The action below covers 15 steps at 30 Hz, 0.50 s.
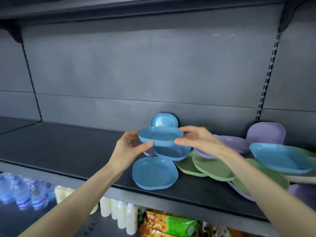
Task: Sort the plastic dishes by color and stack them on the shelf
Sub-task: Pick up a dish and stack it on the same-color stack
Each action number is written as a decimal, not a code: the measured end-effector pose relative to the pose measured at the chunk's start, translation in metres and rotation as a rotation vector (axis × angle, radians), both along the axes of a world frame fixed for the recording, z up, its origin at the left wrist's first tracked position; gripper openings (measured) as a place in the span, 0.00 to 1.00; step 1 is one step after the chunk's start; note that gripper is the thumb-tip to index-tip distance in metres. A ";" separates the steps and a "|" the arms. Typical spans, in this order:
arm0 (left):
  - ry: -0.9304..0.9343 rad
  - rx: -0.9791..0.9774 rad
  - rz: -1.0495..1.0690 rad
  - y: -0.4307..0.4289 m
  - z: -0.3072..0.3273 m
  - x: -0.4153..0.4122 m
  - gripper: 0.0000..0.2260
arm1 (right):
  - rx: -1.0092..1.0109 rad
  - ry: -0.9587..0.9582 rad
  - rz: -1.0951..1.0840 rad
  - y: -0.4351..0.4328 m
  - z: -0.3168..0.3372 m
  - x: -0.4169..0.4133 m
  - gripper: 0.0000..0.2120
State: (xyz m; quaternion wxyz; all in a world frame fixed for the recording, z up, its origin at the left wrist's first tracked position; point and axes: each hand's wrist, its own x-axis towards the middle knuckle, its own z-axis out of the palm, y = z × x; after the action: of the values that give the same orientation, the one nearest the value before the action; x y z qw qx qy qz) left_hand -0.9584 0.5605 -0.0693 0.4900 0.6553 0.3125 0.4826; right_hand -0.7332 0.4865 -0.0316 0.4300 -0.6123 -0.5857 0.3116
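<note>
A blue plastic dish [159, 138] is held above the shelf between both hands. My left hand [130, 147] pinches its left edge with thumb under the rim. My right hand [196, 140] pinches its right edge. Below it lie two more blue dishes, one tilted [172, 153] and one flat near the shelf's front [154, 173]. Another blue dish [163, 120] leans upright against the back wall. Green dishes [213, 168] and purple dishes [266, 133] lie mixed to the right, with a further blue dish [280, 158] on top of them.
The dark shelf [68, 146] stretches bare to the left of the pile. Its front edge [188, 200] runs below the dishes. On the lower shelf stand water bottles [25, 195], white bottles [119, 214] and snack bags [171, 224].
</note>
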 end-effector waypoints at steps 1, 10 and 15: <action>0.002 -0.003 -0.012 0.002 -0.002 0.002 0.20 | -0.004 0.009 0.000 0.001 -0.001 0.001 0.28; 0.115 0.079 -0.084 0.039 -0.014 0.013 0.18 | -0.004 -0.240 -0.107 0.015 -0.005 0.014 0.30; 0.234 0.124 -0.174 0.068 -0.021 0.024 0.19 | -0.032 -0.439 -0.239 0.018 -0.013 0.020 0.32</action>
State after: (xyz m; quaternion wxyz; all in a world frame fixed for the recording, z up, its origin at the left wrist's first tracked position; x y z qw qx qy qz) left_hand -0.9341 0.6286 -0.0907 0.4489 0.7606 0.2791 0.3770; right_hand -0.7135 0.5045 -0.0443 0.3164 -0.7372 -0.5834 0.1272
